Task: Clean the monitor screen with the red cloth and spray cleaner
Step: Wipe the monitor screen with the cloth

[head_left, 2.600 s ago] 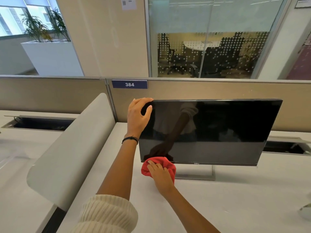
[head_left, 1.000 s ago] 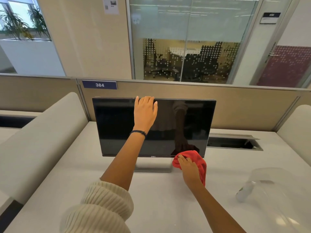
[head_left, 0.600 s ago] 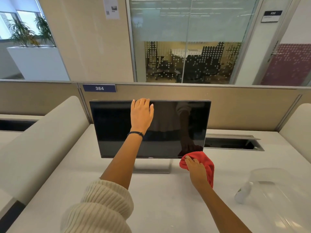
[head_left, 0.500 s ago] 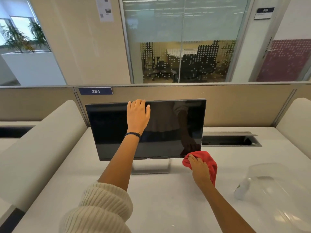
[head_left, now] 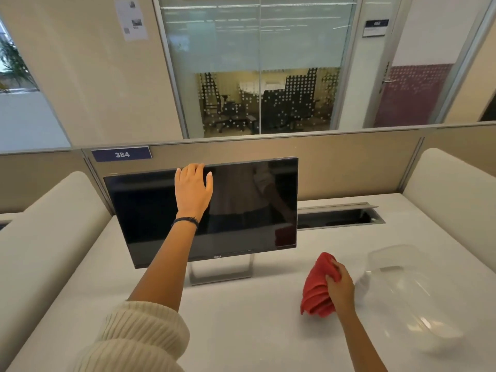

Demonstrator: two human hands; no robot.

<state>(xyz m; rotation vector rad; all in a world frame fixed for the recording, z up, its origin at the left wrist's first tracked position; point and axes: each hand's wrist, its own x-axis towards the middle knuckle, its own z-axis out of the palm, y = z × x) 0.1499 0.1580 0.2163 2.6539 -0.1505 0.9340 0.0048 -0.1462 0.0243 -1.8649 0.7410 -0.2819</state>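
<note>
A black monitor (head_left: 241, 205) with a dark screen stands on a silver foot (head_left: 220, 272) on the white desk (head_left: 241, 318). My left hand (head_left: 193, 191) lies on the screen's upper middle, with the fingers hooked over the top edge. My right hand (head_left: 339, 288) grips the bunched red cloth (head_left: 316, 288) above the desk. Hand and cloth are to the right of the monitor's lower right corner, clear of the screen. I cannot make out the spray cleaner; a pale shape (head_left: 362, 280) shows dimly behind the clear tub.
A clear plastic tub (head_left: 408, 291) lies on the desk just right of my right hand. An open cable slot (head_left: 338, 217) runs behind the monitor's right side. Padded dividers stand at the left (head_left: 48, 237) and right (head_left: 451, 200), and a beige partition (head_left: 349, 162) closes the back.
My right hand has pulled the red cloth off the screen's lower right corner, down and to the right over the desk. My left hand stays on the monitor's top edge.
</note>
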